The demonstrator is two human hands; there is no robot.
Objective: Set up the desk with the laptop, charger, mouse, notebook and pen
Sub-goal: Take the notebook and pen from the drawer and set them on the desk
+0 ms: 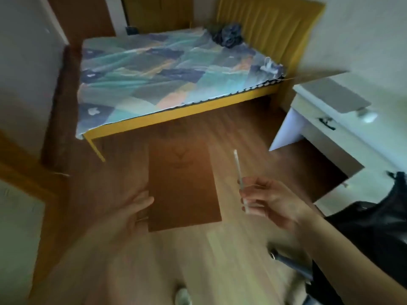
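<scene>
Blurry bedroom floor, left hand gripping notebook; right hand pinching seemingly white pen

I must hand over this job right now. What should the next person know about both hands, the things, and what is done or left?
Left hand: holds the brown notebook by its left edge, above the floor.
Right hand: fingers pinch the white pen, tip pointing up.
Desk, on the right: the closed laptop and a white mouse lie on it.
Charger: not clearly seen.
Left: carry notebook and pen to the desk and lay them down.
</scene>
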